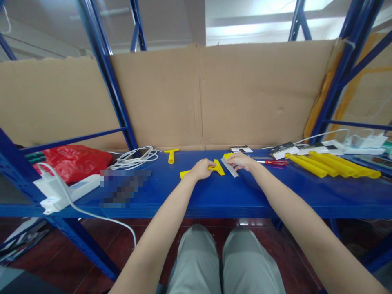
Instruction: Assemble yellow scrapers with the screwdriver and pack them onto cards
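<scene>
Gripping a yellow handle (219,168), the left hand (202,169) lay near the right hand (243,160), which apparently pinched a metal blade (230,168).

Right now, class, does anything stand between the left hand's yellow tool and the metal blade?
Nothing visible does. Only a narrow strip of blue shelf shows between the yellow tool in the left hand and the metal blade at the right hand.

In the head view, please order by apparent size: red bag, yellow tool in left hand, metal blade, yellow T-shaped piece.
Red bag
Yellow tool, partly covered by the left hand
Metal blade, yellow T-shaped piece: too alike to rank
</scene>
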Action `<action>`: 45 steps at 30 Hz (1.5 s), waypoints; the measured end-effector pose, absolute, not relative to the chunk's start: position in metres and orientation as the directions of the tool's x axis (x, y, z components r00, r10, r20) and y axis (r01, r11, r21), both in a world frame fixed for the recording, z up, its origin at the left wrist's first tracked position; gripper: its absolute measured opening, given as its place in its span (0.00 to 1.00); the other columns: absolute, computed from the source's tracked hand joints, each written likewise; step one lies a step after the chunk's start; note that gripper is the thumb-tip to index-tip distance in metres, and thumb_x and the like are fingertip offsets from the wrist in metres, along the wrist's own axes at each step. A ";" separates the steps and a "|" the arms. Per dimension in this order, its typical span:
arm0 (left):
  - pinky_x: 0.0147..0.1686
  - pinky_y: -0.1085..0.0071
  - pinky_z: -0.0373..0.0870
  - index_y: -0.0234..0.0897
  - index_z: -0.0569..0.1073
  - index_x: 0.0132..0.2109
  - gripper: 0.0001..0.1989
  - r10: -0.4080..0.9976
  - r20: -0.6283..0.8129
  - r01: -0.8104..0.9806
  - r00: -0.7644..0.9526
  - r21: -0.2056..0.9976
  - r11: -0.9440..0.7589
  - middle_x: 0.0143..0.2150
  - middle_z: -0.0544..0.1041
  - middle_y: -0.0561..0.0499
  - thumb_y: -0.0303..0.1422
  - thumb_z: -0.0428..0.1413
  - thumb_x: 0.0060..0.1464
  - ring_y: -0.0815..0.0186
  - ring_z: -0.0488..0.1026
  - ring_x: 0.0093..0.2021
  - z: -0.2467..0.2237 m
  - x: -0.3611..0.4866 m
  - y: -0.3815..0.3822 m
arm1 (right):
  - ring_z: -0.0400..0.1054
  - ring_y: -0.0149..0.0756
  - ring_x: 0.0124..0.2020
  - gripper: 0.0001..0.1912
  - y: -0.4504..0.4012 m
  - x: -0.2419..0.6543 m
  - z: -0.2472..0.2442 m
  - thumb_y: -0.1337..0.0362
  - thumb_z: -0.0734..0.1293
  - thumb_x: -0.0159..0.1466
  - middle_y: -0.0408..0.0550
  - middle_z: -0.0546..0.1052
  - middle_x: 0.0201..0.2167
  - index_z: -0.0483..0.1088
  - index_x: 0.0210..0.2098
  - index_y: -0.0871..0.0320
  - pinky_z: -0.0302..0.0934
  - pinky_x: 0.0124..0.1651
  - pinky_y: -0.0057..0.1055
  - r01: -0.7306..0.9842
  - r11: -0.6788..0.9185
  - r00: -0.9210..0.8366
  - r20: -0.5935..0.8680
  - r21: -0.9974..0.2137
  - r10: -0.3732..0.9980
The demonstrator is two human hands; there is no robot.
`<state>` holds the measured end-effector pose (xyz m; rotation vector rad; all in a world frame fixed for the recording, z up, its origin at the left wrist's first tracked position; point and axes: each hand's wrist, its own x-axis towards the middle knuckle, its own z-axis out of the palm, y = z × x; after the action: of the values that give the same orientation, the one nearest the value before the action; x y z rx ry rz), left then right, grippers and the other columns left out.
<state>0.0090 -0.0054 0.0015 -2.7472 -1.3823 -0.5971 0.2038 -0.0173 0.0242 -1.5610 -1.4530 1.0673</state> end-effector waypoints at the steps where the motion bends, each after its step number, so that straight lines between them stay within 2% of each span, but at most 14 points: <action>1: 0.52 0.68 0.67 0.39 0.77 0.51 0.17 0.767 0.337 0.772 0.546 0.154 -0.617 0.51 0.77 0.48 0.26 0.53 0.54 0.60 0.73 0.50 0.002 0.009 -0.006 | 0.62 0.26 0.19 0.08 -0.017 0.203 0.024 0.75 0.67 0.57 0.40 0.68 0.16 0.68 0.23 0.61 0.62 0.26 0.23 0.363 -0.086 0.009 -0.089 -0.928 0.996; 13: 0.50 0.69 0.67 0.41 0.76 0.50 0.16 0.694 0.360 0.703 0.624 0.130 -0.699 0.48 0.77 0.49 0.27 0.53 0.55 0.62 0.73 0.47 0.004 0.012 -0.007 | 0.65 0.26 0.19 0.09 -0.015 0.198 0.016 0.76 0.67 0.59 0.43 0.71 0.16 0.68 0.24 0.62 0.64 0.26 0.23 0.187 -0.065 -0.023 -0.071 -0.980 0.997; 24: 0.49 0.69 0.67 0.41 0.75 0.52 0.18 0.672 0.367 0.680 0.642 0.131 -0.721 0.44 0.75 0.48 0.27 0.53 0.55 0.64 0.72 0.44 0.004 0.013 -0.007 | 0.62 0.24 0.17 0.12 -0.019 0.191 0.017 0.77 0.61 0.62 0.41 0.68 0.14 0.65 0.24 0.61 0.62 0.26 0.21 0.251 -0.076 -0.013 -0.082 -0.965 0.997; 33: 0.47 0.68 0.66 0.44 0.70 0.58 0.23 0.645 0.305 0.665 0.701 0.046 -0.745 0.42 0.75 0.46 0.25 0.49 0.58 0.61 0.71 0.45 0.003 0.019 -0.016 | 0.62 0.24 0.17 0.12 -0.016 0.190 0.013 0.77 0.62 0.62 0.41 0.68 0.15 0.66 0.23 0.61 0.59 0.24 0.19 0.270 -0.042 -0.027 -0.051 -0.962 0.998; 40: 0.47 0.66 0.65 0.42 0.70 0.58 0.21 0.652 0.294 0.680 0.699 0.012 -0.733 0.41 0.73 0.45 0.27 0.47 0.60 0.60 0.70 0.44 0.003 0.020 -0.019 | 0.64 0.26 0.19 0.11 -0.014 0.189 0.013 0.77 0.62 0.61 0.42 0.69 0.15 0.66 0.24 0.61 0.62 0.28 0.22 0.248 -0.063 0.005 -0.064 -0.967 0.998; 45: 0.47 0.67 0.64 0.43 0.69 0.59 0.22 0.652 0.289 0.685 0.701 -0.017 -0.729 0.41 0.73 0.46 0.27 0.46 0.60 0.60 0.70 0.44 0.005 0.021 -0.021 | 0.65 0.26 0.19 0.10 -0.015 0.187 0.014 0.76 0.62 0.62 0.43 0.71 0.17 0.67 0.25 0.62 0.62 0.26 0.22 0.192 -0.088 0.018 -0.086 -0.978 0.996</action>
<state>0.0215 -0.0208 0.0046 -2.7824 -1.0983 -0.4013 0.1869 -0.0146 0.0141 -1.4217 -1.3008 1.1692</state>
